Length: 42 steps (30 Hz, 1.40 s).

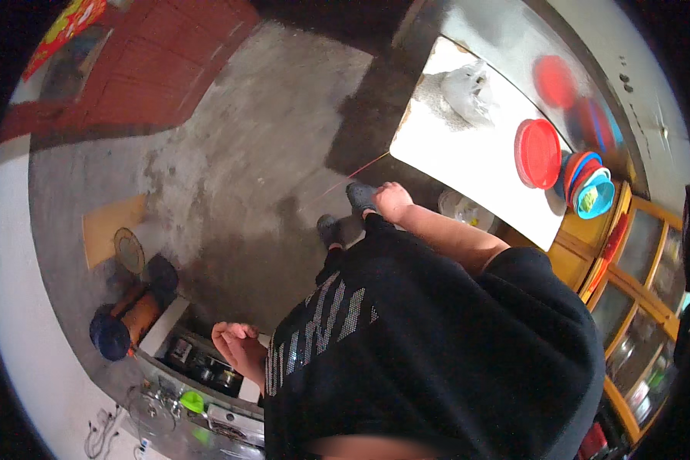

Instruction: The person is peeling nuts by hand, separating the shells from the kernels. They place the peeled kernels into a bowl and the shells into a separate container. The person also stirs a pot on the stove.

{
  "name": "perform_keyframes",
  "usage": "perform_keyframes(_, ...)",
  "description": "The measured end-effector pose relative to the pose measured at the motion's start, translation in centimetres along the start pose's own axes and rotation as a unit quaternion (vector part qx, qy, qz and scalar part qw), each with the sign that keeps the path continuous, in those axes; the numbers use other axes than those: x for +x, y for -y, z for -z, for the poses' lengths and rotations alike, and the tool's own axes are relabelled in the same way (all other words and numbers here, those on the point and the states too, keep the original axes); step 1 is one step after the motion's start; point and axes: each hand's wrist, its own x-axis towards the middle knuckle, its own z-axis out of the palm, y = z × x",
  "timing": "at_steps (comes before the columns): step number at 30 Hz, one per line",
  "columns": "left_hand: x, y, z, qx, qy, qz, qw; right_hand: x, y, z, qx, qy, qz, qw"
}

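Note:
My left hand (pixel 238 345) is at the lower left, beside my black shirt, with its fingers loosely curled and nothing visible in it. Below it in the picture is a counter with a green bowl (pixel 192 402) and a gas stove (pixel 230 422). My right hand (pixel 394 201) is curled closed in front of me, above my grey shoe (pixel 359 197); its palm side is hidden and I see nothing held. The white table (pixel 466 161) lies to its right, bearing a pale plastic bag (pixel 466 89), a red basket (pixel 537 153) and stacked coloured basins (pixel 595 198).
A white bucket (pixel 457 207) stands partly under the table. Wooden cabinets with glass doors (pixel 632 299) line the right side. Across the concrete floor (pixel 264 126) are a dark red door (pixel 155 63), a tan board (pixel 109 230) and a round-ended dark object (pixel 110 333) at the left.

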Motion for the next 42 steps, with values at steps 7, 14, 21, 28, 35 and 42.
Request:
perform_keyframes(7,-2.5,0.8,1.4,-0.012,-0.133,0.025,0.991,0.9,-1.2,0.5,-0.048,0.045,0.005,0.998)
perform_keyframes(14,-5.1,1.0,2.9,-0.029,-0.138,-0.018,0.99,4.4,-1.6,-2.1,-0.092,0.025,0.024,0.995)
perform_keyframes(21,-6.7,2.2,4.1,-0.044,-0.239,0.023,0.97,9.6,-6.0,-2.3,-0.115,0.012,-0.072,0.991)
perform_keyframes(28,-5.7,3.3,3.6,-0.036,-0.219,0.059,0.973,12.8,-7.7,-4.7,-0.109,0.035,-0.1,0.988)
perform_keyframes(35,-3.5,4.0,4.6,0.028,-0.214,0.103,0.971,14.6,-7.9,-5.4,-0.137,0.086,-0.065,0.985)
perform_keyframes(42,-0.5,3.1,2.2,0.065,-0.217,0.115,0.967,15.7,-8.7,-6.1,-0.149,0.101,-0.032,0.983)
